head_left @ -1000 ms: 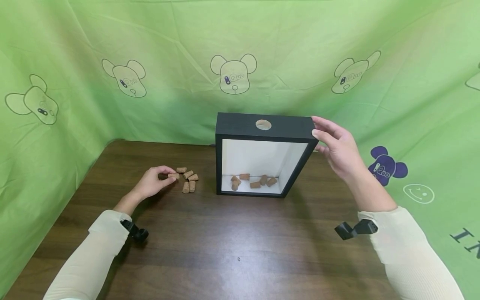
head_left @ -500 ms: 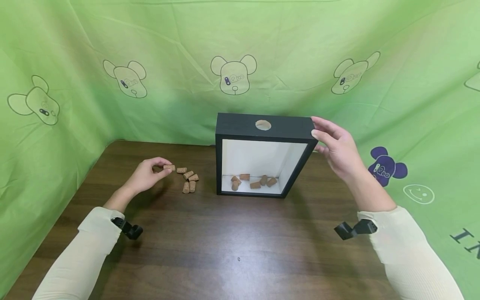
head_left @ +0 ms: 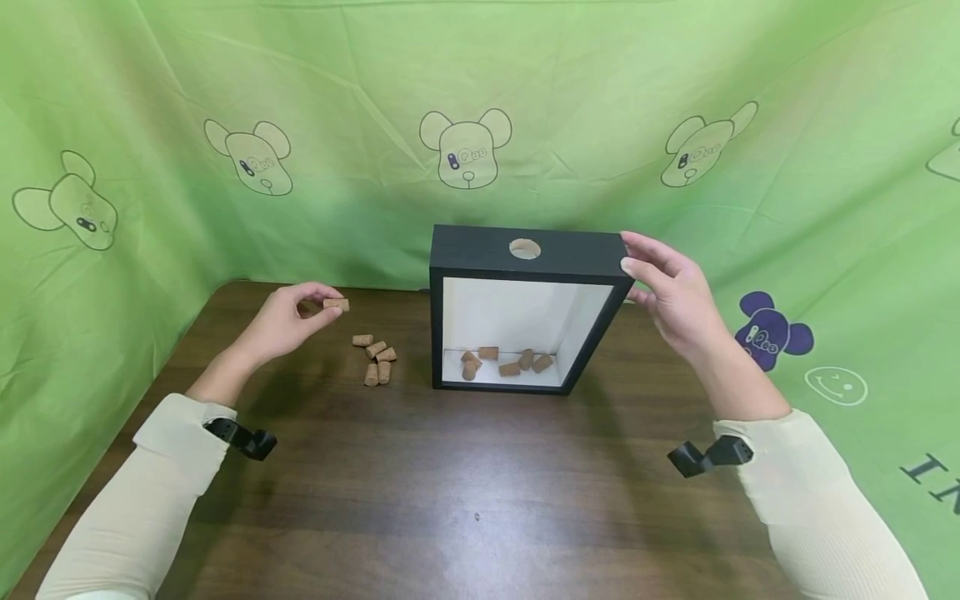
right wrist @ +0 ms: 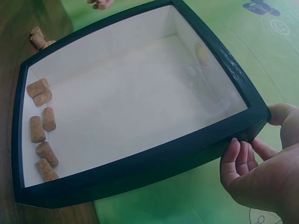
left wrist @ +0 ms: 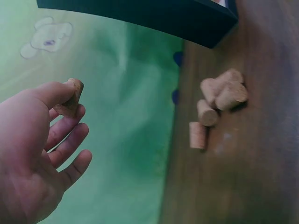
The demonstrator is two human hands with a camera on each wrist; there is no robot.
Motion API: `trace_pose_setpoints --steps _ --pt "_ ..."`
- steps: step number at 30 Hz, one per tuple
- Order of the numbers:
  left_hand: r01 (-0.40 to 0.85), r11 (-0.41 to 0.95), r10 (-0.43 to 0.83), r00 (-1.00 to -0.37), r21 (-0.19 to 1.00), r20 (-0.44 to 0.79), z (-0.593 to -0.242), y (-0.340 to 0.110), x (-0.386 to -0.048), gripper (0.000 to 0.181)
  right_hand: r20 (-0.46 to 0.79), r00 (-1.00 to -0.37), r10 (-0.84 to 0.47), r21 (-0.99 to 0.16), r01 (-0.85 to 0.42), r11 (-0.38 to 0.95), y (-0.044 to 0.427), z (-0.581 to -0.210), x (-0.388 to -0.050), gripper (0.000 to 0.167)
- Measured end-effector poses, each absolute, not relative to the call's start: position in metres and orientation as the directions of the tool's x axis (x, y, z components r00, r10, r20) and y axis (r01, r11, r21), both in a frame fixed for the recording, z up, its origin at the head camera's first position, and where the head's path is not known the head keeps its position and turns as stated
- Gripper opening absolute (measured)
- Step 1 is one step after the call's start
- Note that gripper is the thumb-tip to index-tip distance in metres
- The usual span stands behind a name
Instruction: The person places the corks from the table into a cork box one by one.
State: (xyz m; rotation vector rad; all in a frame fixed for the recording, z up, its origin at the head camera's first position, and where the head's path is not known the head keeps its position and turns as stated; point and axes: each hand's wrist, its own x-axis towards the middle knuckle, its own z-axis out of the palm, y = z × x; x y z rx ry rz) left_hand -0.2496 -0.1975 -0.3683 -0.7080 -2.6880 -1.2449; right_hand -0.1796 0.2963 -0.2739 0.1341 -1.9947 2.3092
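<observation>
Left hand (head_left: 281,323): up above the table (head_left: 360,492), thumb and fingertips pinching one cork (head_left: 337,305), well apart from the box!
Right hand (head_left: 681,307): gripping the top corner of the black box (head_left: 577,254), thumb in front, fingers behind.
Box: upright on the wood, round hole (head_left: 525,249) in its top, and six corks inside (head_left: 509,369) down on the white floor.
Loose corks (head_left: 376,350): five of them, clustered on the table between left hand and box.
Backdrop: a green curtain (head_left: 337,192) with bear-head prints.
</observation>
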Motion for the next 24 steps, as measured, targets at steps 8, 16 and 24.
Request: trace_pose_setpoints --steps 8,16,24 --pt "0.516 0.521 0.407 -0.85 0.68 0.334 -0.338 -0.187 -0.248 0.018 0.125 -0.992 0.005 -0.981 -0.124 -0.149 0.296 -0.274 -0.18 0.039" --pt "0.558 0.518 0.416 -0.827 0.649 0.378 -0.313 -0.175 -0.252 0.016 0.121 -0.993 0.005 -0.984 -0.12 -0.13 0.296 -0.274 -0.18 0.042" --pt "0.578 0.508 0.42 -0.813 0.638 0.402 -0.294 -0.161 -0.257 0.016 0.115 -0.993 0.006 -0.986 -0.115 -0.124 0.297 -0.273 -0.179 0.042"
